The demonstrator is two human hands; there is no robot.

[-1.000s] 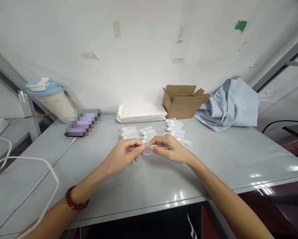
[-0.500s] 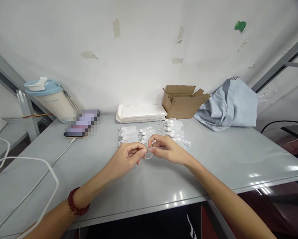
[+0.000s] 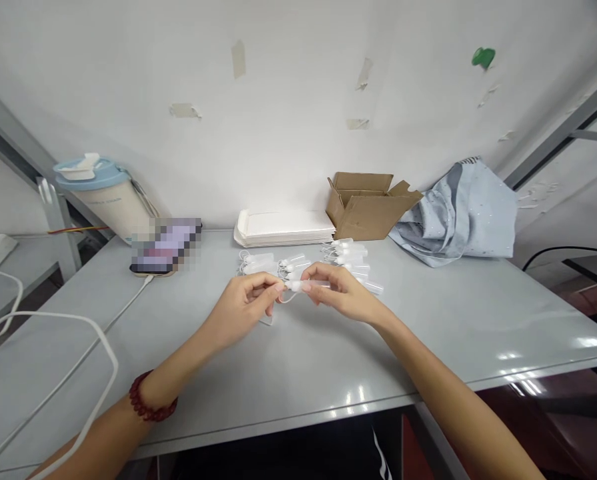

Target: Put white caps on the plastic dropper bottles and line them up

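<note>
Between my two hands, over the middle of the grey table [image 3: 298, 373], is a small white capped tube [image 3: 295, 285] with a thin white cord loop hanging below it. My right hand [image 3: 341, 291] pinches the tube's body. At the cap end, my left hand [image 3: 251, 300] has thumb and fingertips closed on the cord. A clear flat piece [image 3: 266, 320] shows under my left fingers. Behind my hands lie several similar tubes with cord loops, in a left group [image 3: 257, 263], a middle group [image 3: 292, 262] and a right group [image 3: 352, 253].
A stack of white envelopes [image 3: 286, 228] and an open cardboard box [image 3: 368, 210] stand by the wall. Light blue cloth [image 3: 471, 217] lies at the right. At the left are a tumbler [image 3: 113, 200], a phone [image 3: 166, 250] and a white cable [image 3: 113, 363].
The tube now shows between my hands, where mainly the cord was visible before. My left hand has shifted slightly left and up, and the clear piece has come into view beneath it.
</note>
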